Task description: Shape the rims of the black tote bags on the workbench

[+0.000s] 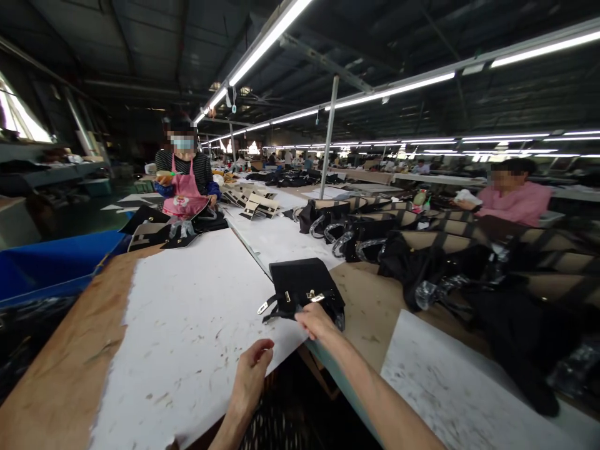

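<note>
- Head view: black bag lies on the worktop.
- Right hand seems closed on its near edge; left hand, loosely curled, empty, sits before it.
- Apparent step: positioning; calls for steady grip.

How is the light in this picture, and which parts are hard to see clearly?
In the head view, the ceiling lamps and window glare white against a dark roof; in the head view, the black bag shows little surface detail, and far workers look unclear.
</note>
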Action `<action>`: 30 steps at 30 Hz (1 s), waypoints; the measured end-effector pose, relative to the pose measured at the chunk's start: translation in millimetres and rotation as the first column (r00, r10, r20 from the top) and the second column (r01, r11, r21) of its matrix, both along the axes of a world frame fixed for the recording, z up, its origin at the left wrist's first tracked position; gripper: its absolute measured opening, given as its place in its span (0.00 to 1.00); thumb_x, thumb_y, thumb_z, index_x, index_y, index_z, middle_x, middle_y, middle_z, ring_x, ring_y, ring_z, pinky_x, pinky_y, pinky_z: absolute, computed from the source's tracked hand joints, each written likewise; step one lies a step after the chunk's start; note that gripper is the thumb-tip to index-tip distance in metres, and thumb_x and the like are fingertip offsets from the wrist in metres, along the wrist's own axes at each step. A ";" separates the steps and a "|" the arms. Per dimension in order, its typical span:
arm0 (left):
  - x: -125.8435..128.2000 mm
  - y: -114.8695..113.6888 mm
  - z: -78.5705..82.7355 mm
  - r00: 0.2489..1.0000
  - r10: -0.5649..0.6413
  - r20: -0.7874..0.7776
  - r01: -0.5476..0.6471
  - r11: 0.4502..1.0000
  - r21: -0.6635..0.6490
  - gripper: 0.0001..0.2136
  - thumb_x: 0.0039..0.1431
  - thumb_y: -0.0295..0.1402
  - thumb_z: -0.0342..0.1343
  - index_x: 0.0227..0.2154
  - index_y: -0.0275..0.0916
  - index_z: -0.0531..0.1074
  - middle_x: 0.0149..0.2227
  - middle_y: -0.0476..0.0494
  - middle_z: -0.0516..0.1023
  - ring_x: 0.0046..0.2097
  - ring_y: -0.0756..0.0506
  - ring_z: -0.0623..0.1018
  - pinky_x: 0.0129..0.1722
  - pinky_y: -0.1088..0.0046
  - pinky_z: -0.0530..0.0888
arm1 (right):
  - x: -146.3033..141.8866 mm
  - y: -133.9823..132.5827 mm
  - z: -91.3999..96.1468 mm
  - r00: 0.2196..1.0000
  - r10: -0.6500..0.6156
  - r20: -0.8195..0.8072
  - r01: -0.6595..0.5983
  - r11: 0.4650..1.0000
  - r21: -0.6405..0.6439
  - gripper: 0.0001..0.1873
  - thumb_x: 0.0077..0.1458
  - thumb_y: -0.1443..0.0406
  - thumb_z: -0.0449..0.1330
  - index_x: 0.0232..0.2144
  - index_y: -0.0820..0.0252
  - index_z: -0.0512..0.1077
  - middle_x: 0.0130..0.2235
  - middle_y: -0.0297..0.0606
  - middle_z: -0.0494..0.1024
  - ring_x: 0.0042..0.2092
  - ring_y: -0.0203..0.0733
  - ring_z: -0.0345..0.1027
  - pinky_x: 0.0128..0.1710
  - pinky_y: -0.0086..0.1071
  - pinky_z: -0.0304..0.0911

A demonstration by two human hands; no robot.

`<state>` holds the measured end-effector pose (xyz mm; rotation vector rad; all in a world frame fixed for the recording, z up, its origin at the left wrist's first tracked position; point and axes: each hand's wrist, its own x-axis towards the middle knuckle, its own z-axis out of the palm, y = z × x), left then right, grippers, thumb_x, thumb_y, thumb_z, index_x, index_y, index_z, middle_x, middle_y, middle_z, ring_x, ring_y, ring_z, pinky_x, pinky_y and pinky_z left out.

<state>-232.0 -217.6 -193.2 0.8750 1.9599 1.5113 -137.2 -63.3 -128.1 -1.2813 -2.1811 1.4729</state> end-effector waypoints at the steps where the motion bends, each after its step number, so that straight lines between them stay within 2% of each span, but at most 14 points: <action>1: 0.0 -0.5 0.2 1.000 0.010 0.012 -0.010 1.000 0.008 0.16 0.46 0.40 0.50 0.33 0.33 0.71 0.32 0.41 0.75 0.36 0.43 0.72 0.39 0.67 0.68 | 8.0 7.2 6.2 0.998 -0.015 -0.056 0.013 0.999 -0.033 0.08 0.44 0.65 0.54 0.18 0.60 0.60 0.14 0.28 0.60 0.14 0.29 0.52 0.14 0.24 0.45; 4: 3.5 7.1 12.1 0.998 0.047 0.032 -0.049 0.997 0.059 0.20 0.46 0.42 0.51 0.39 0.32 0.67 0.41 0.37 0.72 0.41 0.41 0.72 0.41 0.66 0.68 | 46.8 28.5 30.0 0.978 -0.066 -0.200 0.049 0.995 -0.087 0.11 0.46 0.59 0.54 0.22 0.61 0.61 0.15 0.24 0.56 0.14 0.24 0.43 0.13 0.23 0.38; 7: 17.6 28.5 37.7 0.998 0.065 -0.007 -0.064 0.990 0.124 0.28 0.46 0.44 0.52 0.48 0.33 0.59 0.48 0.33 0.66 0.45 0.40 0.69 0.43 0.63 0.67 | 97.9 41.9 53.6 0.950 -0.109 -0.293 0.079 0.990 -0.114 0.18 0.45 0.51 0.55 0.26 0.62 0.64 0.14 0.21 0.50 0.14 0.24 0.39 0.13 0.22 0.36; 9: 33.5 47.0 57.5 0.999 0.044 -0.032 -0.038 0.987 0.159 0.31 0.47 0.45 0.52 0.52 0.33 0.54 0.51 0.33 0.63 0.48 0.40 0.67 0.45 0.61 0.66 | 132.7 41.8 64.5 0.914 -0.148 -0.378 0.092 0.983 -0.162 0.20 0.44 0.50 0.57 0.27 0.63 0.66 0.14 0.20 0.48 0.14 0.24 0.37 0.13 0.22 0.33; 11: 53.6 64.8 75.2 0.998 -0.026 -0.059 0.036 0.983 0.179 0.34 0.47 0.44 0.53 0.55 0.33 0.49 0.52 0.32 0.62 0.50 0.40 0.66 0.47 0.62 0.65 | 164.9 34.2 69.9 0.864 -0.205 -0.461 0.108 0.968 -0.228 0.20 0.45 0.51 0.58 0.27 0.64 0.67 0.14 0.20 0.47 0.14 0.23 0.36 0.13 0.22 0.32; 15: 97.7 89.3 97.2 0.969 -0.179 -0.169 0.207 0.964 0.165 0.36 0.46 0.37 0.55 0.56 0.37 0.45 0.48 0.38 0.68 0.46 0.42 0.70 0.44 0.67 0.67 | 219.7 6.8 67.9 0.786 -0.309 -0.535 0.151 0.936 -0.318 0.18 0.49 0.53 0.56 0.28 0.65 0.68 0.14 0.21 0.47 0.14 0.23 0.36 0.13 0.22 0.33; 19: 128.3 99.4 108.4 0.922 -0.212 -0.323 0.230 0.973 0.017 0.32 0.45 0.26 0.51 0.56 0.40 0.48 0.36 0.44 0.74 0.39 0.44 0.74 0.37 0.72 0.67 | 273.2 -14.9 67.6 0.772 -0.335 -0.540 0.167 0.927 -0.336 0.19 0.50 0.53 0.55 0.29 0.65 0.69 0.14 0.21 0.45 0.15 0.23 0.34 0.14 0.23 0.32; 21: 136.1 102.2 114.3 0.865 -0.251 -0.434 0.259 0.965 -0.041 0.25 0.46 0.24 0.48 0.51 0.40 0.56 0.32 0.45 0.75 0.36 0.44 0.74 0.34 0.74 0.66 | 303.2 -20.2 72.7 0.801 -0.339 -0.494 0.212 0.932 -0.295 0.19 0.48 0.52 0.56 0.30 0.65 0.70 0.15 0.22 0.46 0.15 0.24 0.35 0.14 0.23 0.32; 23: 142.3 104.2 120.6 0.794 -0.308 -0.525 0.324 0.944 -0.064 0.16 0.48 0.24 0.45 0.42 0.40 0.63 0.31 0.46 0.74 0.35 0.45 0.74 0.33 0.75 0.65 | 331.8 -22.5 78.3 0.862 -0.337 -0.379 0.279 0.939 -0.201 0.18 0.45 0.54 0.59 0.30 0.64 0.71 0.15 0.25 0.53 0.16 0.25 0.41 0.15 0.24 0.36; 26: 154.2 106.7 128.2 0.702 -0.359 -0.615 0.376 0.920 -0.109 0.12 0.49 0.24 0.45 0.37 0.40 0.64 0.34 0.45 0.73 0.37 0.44 0.74 0.33 0.74 0.65 | 361.6 -22.8 76.9 0.918 -0.360 -0.170 0.367 0.930 0.012 0.16 0.45 0.54 0.59 0.30 0.61 0.71 0.20 0.29 0.63 0.20 0.30 0.52 0.18 0.26 0.44; 28: 163.9 108.8 130.1 0.655 -0.383 -0.651 0.380 0.912 -0.155 0.13 0.50 0.24 0.45 0.39 0.39 0.63 0.37 0.43 0.73 0.38 0.44 0.73 0.34 0.73 0.65 | 370.3 -24.1 66.7 0.915 -0.392 -0.093 0.403 0.897 0.180 0.17 0.49 0.52 0.54 0.29 0.60 0.70 0.20 0.30 0.65 0.22 0.34 0.56 0.20 0.27 0.49; 30: 172.8 111.6 129.7 0.622 -0.395 -0.676 0.374 0.909 -0.187 0.14 0.50 0.24 0.44 0.41 0.38 0.62 0.38 0.42 0.72 0.37 0.44 0.74 0.33 0.73 0.65 | 373.6 -30.3 53.4 0.878 -0.476 -0.058 0.464 0.811 0.356 0.18 0.51 0.51 0.51 0.32 0.60 0.70 0.25 0.33 0.69 0.28 0.38 0.62 0.26 0.29 0.56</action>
